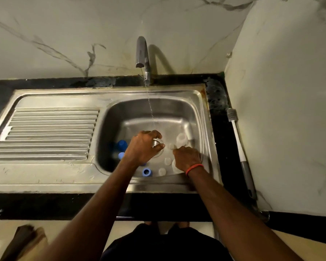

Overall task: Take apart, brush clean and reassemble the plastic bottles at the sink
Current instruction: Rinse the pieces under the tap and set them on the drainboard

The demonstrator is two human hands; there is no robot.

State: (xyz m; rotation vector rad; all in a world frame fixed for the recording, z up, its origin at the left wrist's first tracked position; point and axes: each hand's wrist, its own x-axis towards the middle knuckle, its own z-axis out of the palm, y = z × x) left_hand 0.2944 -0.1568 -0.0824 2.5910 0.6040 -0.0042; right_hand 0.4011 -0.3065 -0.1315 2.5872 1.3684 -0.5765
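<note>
While the tap runs, bottle parts lie loose on the sink basin floor, blue caps front-left. Left hand curls over the drain, right hand dips beside it; grip unclear on both. Better: take the brush from the counter's right edge. No readable writing.

2 forearms in view, both bare to the frame edge. Left hand and right hand bare. Right wrist: 1 thin orange-red band, plain, snug, just behind the hand. Bottom of frame: dark, near-black garment, parted into 2 legs at its far edge; fabric detail too dim to read
</note>
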